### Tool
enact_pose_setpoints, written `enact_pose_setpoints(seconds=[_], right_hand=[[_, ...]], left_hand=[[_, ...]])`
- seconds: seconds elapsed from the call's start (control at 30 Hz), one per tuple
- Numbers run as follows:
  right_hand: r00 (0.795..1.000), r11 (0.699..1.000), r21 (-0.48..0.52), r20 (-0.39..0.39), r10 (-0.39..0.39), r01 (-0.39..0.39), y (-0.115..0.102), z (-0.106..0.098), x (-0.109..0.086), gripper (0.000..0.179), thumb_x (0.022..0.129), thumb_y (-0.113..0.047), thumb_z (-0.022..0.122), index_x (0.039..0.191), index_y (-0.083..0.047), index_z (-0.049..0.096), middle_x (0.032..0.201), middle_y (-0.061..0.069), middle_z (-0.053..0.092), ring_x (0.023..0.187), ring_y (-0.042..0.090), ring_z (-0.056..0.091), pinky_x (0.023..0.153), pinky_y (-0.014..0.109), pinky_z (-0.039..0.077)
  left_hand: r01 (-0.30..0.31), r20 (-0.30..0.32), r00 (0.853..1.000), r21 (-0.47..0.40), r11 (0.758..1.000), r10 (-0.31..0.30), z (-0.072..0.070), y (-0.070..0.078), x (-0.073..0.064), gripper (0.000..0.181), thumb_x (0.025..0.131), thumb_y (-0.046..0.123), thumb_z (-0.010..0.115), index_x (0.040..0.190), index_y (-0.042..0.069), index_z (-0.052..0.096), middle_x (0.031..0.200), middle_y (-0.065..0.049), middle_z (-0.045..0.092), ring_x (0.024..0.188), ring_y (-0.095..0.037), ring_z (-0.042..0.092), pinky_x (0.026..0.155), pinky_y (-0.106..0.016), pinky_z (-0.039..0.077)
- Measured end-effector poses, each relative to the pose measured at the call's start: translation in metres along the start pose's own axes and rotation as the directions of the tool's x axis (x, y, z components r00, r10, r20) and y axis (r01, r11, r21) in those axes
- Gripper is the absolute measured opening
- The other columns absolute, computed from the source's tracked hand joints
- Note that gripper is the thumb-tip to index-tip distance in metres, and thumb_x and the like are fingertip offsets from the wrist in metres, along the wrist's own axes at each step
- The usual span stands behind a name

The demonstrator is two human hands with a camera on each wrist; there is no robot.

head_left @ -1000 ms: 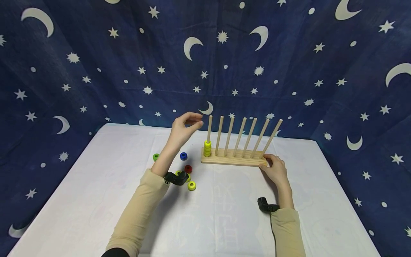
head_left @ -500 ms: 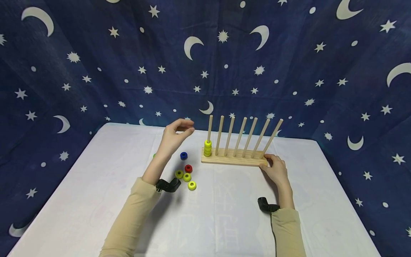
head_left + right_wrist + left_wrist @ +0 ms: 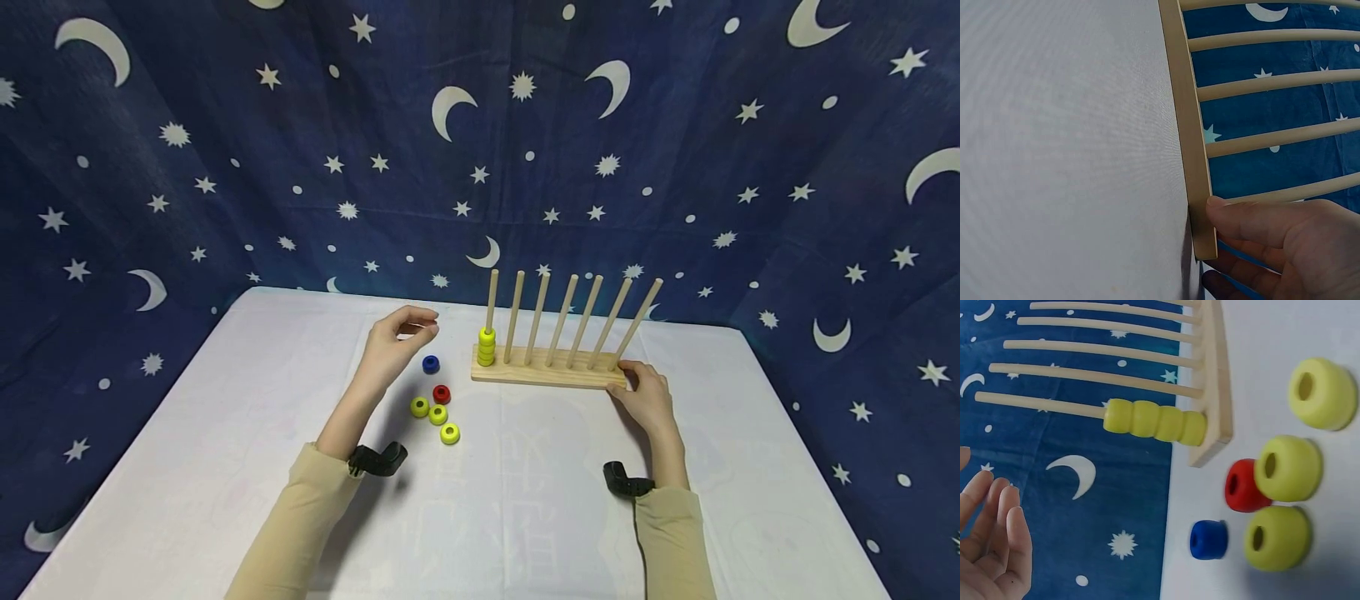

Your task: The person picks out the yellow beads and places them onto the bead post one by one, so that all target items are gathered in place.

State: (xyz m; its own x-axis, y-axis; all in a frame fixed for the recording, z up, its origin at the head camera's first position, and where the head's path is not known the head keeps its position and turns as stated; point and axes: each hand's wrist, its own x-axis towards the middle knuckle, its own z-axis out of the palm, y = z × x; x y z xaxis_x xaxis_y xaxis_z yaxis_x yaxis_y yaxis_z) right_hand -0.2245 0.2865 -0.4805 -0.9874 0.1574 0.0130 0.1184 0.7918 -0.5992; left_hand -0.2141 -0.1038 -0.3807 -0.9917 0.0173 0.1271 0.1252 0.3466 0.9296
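Note:
A wooden peg rack (image 3: pixel 540 379) stands on the white cloth, its row of upright pegs (image 3: pixel 562 321) rising from a flat base. Several yellow beads (image 3: pixel 1145 420) are stacked on its leftmost peg. My right hand (image 3: pixel 647 400) grips the right end of that base, the thumb (image 3: pixel 1254 215) on its upper side and fingers around the end. Left of the rack, my left hand (image 3: pixel 390 350) hovers with loosely bent fingers and holds nothing. Close by it lie a blue bead (image 3: pixel 1213 540), a red bead (image 3: pixel 1249 494) and three loose yellow beads (image 3: pixel 1332 394).
The white-covered table (image 3: pixel 187 417) ends at the back against a dark blue curtain (image 3: pixel 360 225) with moons and stars. A black wrist camera (image 3: pixel 378 460) sits on the left wrist, and another camera (image 3: pixel 624 479) on the right.
My left hand has drawn back from beside the leftmost peg, moving left and lower, and now covers the place of the green bead. My right hand and the rack have stayed put.

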Motion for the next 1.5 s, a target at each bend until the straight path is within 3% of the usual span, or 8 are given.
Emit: enact_pose_setpoints(seconds=[0.27,0.7,0.87,0.97,1.1,1.3,1.5], right_hand=[[1.000,1.000,0.003,0.005,0.007,-0.007,0.000,0.001,0.000,0.055,0.087,-0.019,0.065,0.135,0.003,0.048,0.137,0.027,0.048,0.128,0.045,0.037,0.107,0.059,0.027],[1.000,1.000,-0.003,0.009,0.008,-0.008,0.000,0.000,0.000,0.055,0.088,-0.019,0.064,0.136,0.003,0.047,0.138,0.028,0.047,0.127,0.045,0.037,0.106,0.060,0.028],[1.000,1.000,0.001,0.014,0.009,-0.009,-0.001,-0.001,-0.001,0.055,0.088,-0.019,0.064,0.136,0.003,0.047,0.138,0.028,0.047,0.127,0.045,0.036,0.107,0.060,0.028],[1.000,1.000,0.006,0.012,0.015,-0.015,-0.002,-0.001,-0.001,0.055,0.088,-0.019,0.064,0.136,0.003,0.047,0.138,0.028,0.047,0.127,0.045,0.037,0.107,0.059,0.028],[1.000,1.000,0.005,0.009,0.013,-0.013,-0.002,0.000,-0.001,0.055,0.088,-0.019,0.063,0.136,0.003,0.047,0.138,0.028,0.047,0.127,0.045,0.036,0.107,0.059,0.027],[1.000,1.000,0.005,0.011,0.004,-0.004,-0.001,-0.001,0.000,0.055,0.088,-0.019,0.063,0.136,0.002,0.047,0.139,0.027,0.046,0.129,0.045,0.035,0.108,0.060,0.026],[1.000,1.000,0.007,0.013,0.010,-0.010,-0.001,-0.001,-0.001,0.055,0.088,-0.019,0.063,0.136,0.002,0.047,0.138,0.027,0.047,0.128,0.045,0.036,0.107,0.060,0.027]], left_hand=[[0.057,-0.009,0.998,-0.021,0.998,-0.057,0.001,-0.017,-0.015,0.023,0.090,0.021,0.065,0.112,0.012,0.068,0.112,-0.010,0.069,0.104,-0.024,0.060,0.090,-0.038,0.046],[0.138,-0.044,0.989,-0.074,0.988,-0.142,0.006,-0.048,-0.037,0.028,0.090,0.020,0.066,0.114,0.006,0.067,0.110,-0.014,0.069,0.093,-0.011,0.057,0.081,-0.022,0.045],[0.176,-0.045,0.983,-0.076,0.982,-0.179,0.005,-0.036,-0.049,0.027,0.091,0.011,0.063,0.115,-0.001,0.065,0.111,-0.020,0.067,0.090,-0.010,0.057,0.083,-0.023,0.043],[0.184,-0.045,0.981,-0.091,0.979,-0.189,0.006,-0.039,-0.051,0.027,0.091,0.009,0.062,0.116,-0.002,0.064,0.112,-0.022,0.067,0.089,-0.010,0.057,0.083,-0.024,0.043],[0.196,-0.057,0.978,-0.111,0.974,-0.203,0.010,-0.061,-0.046,0.029,0.091,0.015,0.064,0.117,0.003,0.065,0.111,-0.017,0.067,0.087,-0.007,0.056,0.080,-0.023,0.044],[0.233,-0.066,0.968,-0.141,0.962,-0.244,0.013,-0.071,-0.047,0.028,0.091,0.014,0.063,0.116,0.001,0.065,0.110,-0.015,0.066,0.083,-0.005,0.057,0.074,-0.024,0.052],[0.254,-0.052,0.963,-0.150,0.956,-0.264,0.013,-0.079,-0.049,0.028,0.091,0.012,0.063,0.116,0.000,0.064,0.106,-0.014,0.066,0.081,-0.006,0.057,0.071,-0.024,0.053]])
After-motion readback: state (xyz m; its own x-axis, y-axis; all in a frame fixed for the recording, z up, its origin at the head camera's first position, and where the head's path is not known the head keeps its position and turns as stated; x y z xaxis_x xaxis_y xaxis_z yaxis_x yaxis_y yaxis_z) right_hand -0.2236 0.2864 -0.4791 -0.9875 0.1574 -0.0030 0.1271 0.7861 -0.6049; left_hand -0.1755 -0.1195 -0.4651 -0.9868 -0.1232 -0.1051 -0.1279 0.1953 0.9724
